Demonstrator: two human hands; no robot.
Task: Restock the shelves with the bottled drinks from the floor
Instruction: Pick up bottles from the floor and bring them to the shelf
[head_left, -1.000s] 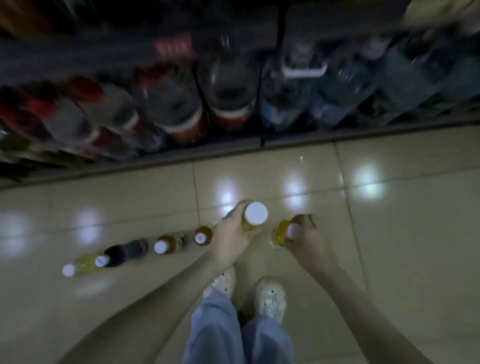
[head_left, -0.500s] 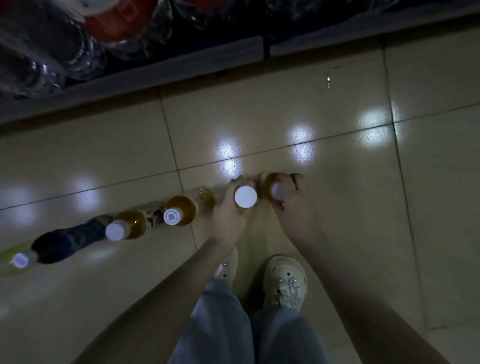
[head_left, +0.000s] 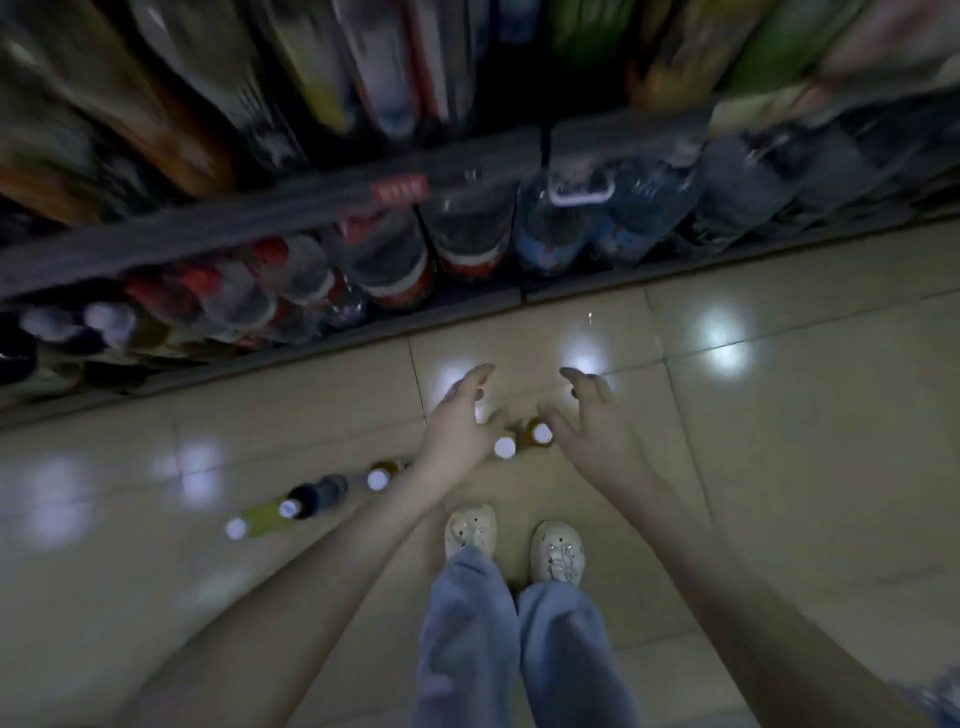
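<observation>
Along the upper left of the frame the shelves (head_left: 260, 228) are showing as a blurred band, and I am seeing big bottles (head_left: 400, 265) with red labels crowding the lowest tier; where a gap might be waiting, I cannot tell. Below them, on the tiled floor (head_left: 779, 467), a slanting line of drinks is running from the lower left toward the centre: a yellow-green bottle (head_left: 262, 518), a dark bottle (head_left: 318, 496) just beside it, then an amber bottle (head_left: 382, 475) partly hidden by the forearm. Next, the left hand (head_left: 460, 423) is hovering at mid-frame with its fingers (head_left: 470, 382) stretched out and gripping nothing. Between the two hands a white-capped bottle (head_left: 505, 447) and a second amber bottle (head_left: 540, 434) are standing side by side on the tile, close under the thumbs, though whether skin is touching plastic I cannot say. To the right, the right hand (head_left: 597, 436) is spreading loosely curved fingers over that pair and is likewise carrying nothing. By my reckoning the job is sitting near its beginning, or at least between loads: five drinks are waiting on the floor, none is being lifted, and nothing I am seeing marks any shelved bottle as newly placed.
</observation>
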